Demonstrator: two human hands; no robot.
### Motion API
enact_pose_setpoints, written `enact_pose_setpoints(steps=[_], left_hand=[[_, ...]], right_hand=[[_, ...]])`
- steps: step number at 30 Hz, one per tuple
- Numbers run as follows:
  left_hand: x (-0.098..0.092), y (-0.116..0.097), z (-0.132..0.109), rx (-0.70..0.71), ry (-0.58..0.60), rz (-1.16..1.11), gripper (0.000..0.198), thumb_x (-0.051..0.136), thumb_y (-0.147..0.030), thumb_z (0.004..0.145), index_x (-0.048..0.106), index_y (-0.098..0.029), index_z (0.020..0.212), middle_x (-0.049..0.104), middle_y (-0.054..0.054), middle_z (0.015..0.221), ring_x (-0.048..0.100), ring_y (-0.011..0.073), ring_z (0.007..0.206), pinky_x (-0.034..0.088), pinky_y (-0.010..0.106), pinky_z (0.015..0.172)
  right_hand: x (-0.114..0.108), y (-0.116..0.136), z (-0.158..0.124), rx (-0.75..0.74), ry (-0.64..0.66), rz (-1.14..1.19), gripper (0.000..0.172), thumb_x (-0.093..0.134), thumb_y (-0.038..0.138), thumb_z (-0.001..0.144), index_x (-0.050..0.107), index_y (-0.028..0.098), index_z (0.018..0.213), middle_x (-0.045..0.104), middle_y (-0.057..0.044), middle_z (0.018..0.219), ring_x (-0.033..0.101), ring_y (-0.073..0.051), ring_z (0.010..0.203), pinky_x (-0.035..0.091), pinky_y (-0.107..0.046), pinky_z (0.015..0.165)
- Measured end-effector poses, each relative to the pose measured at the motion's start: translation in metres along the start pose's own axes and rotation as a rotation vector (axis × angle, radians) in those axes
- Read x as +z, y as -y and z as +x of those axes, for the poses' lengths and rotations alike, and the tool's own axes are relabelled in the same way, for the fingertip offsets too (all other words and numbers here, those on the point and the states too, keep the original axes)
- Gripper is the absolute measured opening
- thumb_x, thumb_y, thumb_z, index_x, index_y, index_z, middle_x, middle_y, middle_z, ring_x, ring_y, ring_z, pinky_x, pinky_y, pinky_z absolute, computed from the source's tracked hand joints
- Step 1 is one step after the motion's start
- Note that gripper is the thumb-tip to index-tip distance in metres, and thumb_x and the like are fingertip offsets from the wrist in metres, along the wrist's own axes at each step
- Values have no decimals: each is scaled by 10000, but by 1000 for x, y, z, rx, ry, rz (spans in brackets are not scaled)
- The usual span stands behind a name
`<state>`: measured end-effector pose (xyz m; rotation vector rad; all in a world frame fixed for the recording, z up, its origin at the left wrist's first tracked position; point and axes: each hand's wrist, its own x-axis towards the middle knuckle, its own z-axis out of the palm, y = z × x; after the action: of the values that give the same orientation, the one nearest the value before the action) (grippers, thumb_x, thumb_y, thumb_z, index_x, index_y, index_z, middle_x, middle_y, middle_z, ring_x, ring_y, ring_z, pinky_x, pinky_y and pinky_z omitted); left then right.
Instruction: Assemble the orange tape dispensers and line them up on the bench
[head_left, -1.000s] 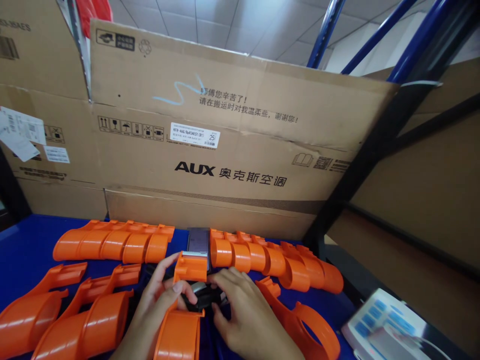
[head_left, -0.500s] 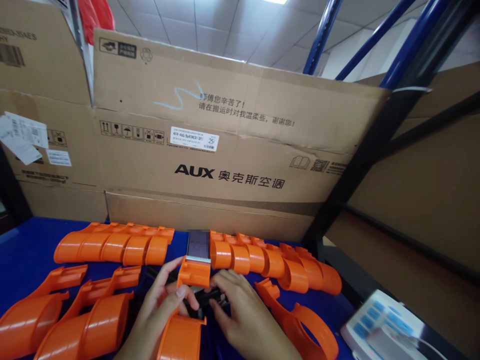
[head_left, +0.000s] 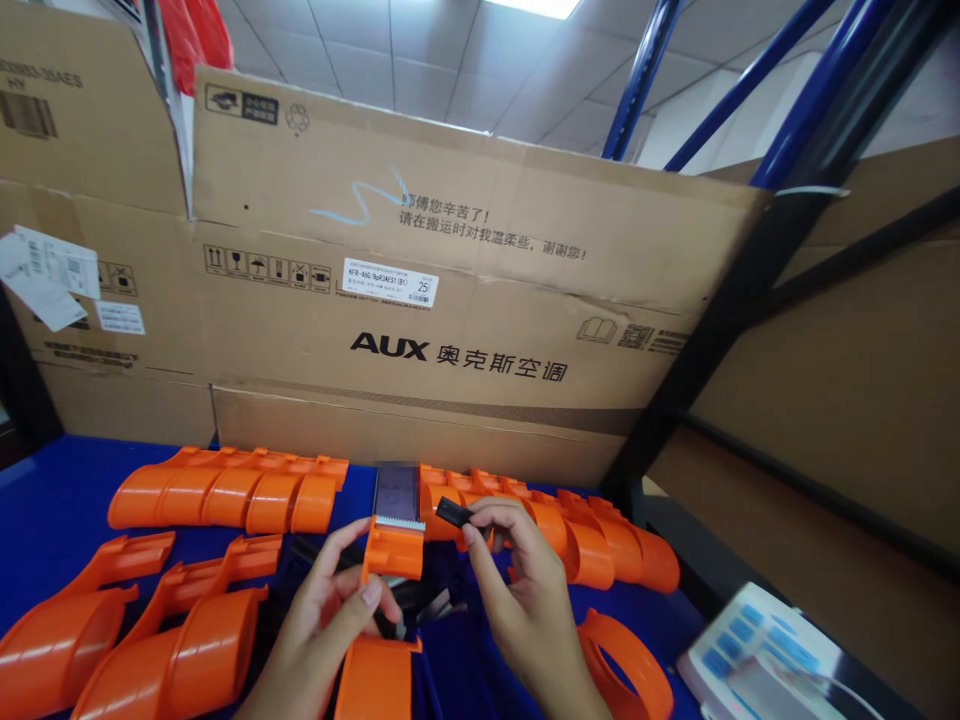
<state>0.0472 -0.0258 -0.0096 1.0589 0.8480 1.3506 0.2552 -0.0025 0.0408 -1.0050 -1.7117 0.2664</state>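
Note:
My left hand (head_left: 322,610) is closed around an orange tape dispenser (head_left: 394,552) and holds it upright in front of me. A silvery serrated blade (head_left: 400,523) runs along its top end. Above the blade is a dark, flat rectangular piece (head_left: 397,488); whether it is joined to the dispenser I cannot tell. In my right hand (head_left: 529,590), thumb and fingers pinch a small black plastic piece (head_left: 452,512), raised to the right of the dispenser and apart from it. Behind and below the hands lie more black parts (head_left: 420,597), partly hidden.
Rows of orange dispensers (head_left: 225,495) stand at the back of the blue surface (head_left: 67,480), left and right. Larger ones (head_left: 172,640) lie front left, another (head_left: 634,665) front right. A white device with blue keys (head_left: 750,640) sits at right. Cardboard (head_left: 450,400) walls the back.
My right hand has come up and to the right from the black parts, now with a small black piece in its fingers. My left hand still holds the dispenser, shifted slightly right.

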Motion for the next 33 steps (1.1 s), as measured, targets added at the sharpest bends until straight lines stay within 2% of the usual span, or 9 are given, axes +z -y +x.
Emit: enact_pose_setpoints(steps=[2, 8, 10, 14, 20, 25, 28, 31, 33], left_hand=[[3, 0, -3, 9, 8, 19, 769, 708, -493, 833, 396, -211, 1476, 744, 48, 765, 615, 184, 622, 441, 306, 631], [6, 2, -11, 42, 61, 18, 735, 703, -448, 849, 402, -218, 1479, 729, 54, 817, 658, 215, 760, 470, 318, 690], [6, 2, -12, 36, 83, 21, 724, 695, -442, 856, 400, -223, 1479, 721, 55, 829, 662, 218, 763, 469, 312, 663], [7, 2, -14, 33, 102, 18, 730, 694, -437, 861, 373, -244, 1488, 715, 52, 849, 663, 215, 765, 478, 305, 652], [6, 4, -13, 17, 111, 0, 664, 708, -410, 858, 417, -261, 1437, 713, 49, 866, 640, 198, 757, 476, 286, 646], [7, 2, -12, -4, 98, -35, 637, 767, -413, 802, 486, -276, 1358, 705, 43, 891, 606, 172, 701, 462, 247, 579], [5, -4, -11, -16, 109, -61, 617, 762, -412, 805, 490, -256, 1336, 707, 39, 844, 585, 162, 672, 464, 237, 562], [0, -6, -7, -48, 118, -65, 607, 726, -405, 841, 450, -248, 1358, 713, 32, 817, 542, 126, 579, 462, 243, 563], [-3, -6, -4, -63, 141, -60, 611, 712, -411, 852, 433, -243, 1369, 715, 31, 805, 536, 120, 552, 450, 246, 558]], right_hand=[[1, 3, -3, -58, -31, 53, 88, 584, 167, 968, 588, 236, 1022, 639, -61, 1051, 635, -207, 990, 510, -335, 871], [6, 21, -11, -183, 163, 78, 144, 609, 164, 951, 639, 244, 1067, 669, -86, 1085, 665, -210, 996, 558, -323, 855], [7, 23, -10, -198, 143, 66, 109, 625, 240, 950, 661, 240, 1053, 687, -100, 1061, 678, -230, 978, 578, -335, 830], [8, 25, -7, -211, 90, 39, 211, 687, 398, 902, 703, 241, 1042, 706, -113, 1044, 686, -258, 968, 596, -351, 804], [13, 30, -7, -186, 122, 49, 273, 706, 445, 875, 731, 252, 1067, 716, -117, 1052, 685, -262, 975, 598, -364, 818], [10, 32, -10, -121, 191, 107, 258, 686, 371, 905, 729, 270, 1138, 727, -108, 1093, 700, -242, 940, 594, -349, 808], [3, 21, -7, -21, 218, 207, 261, 636, 315, 944, 700, 258, 1191, 723, -111, 1139, 707, -222, 914, 585, -340, 807], [-5, -1, 0, 158, 74, 219, 258, 601, 364, 958, 695, 199, 1133, 747, -103, 975, 702, -223, 842, 573, -328, 750], [-9, -16, 2, 256, 90, 95, 251, 604, 392, 942, 720, 180, 1008, 730, -73, 806, 671, -206, 707, 533, -284, 621]])
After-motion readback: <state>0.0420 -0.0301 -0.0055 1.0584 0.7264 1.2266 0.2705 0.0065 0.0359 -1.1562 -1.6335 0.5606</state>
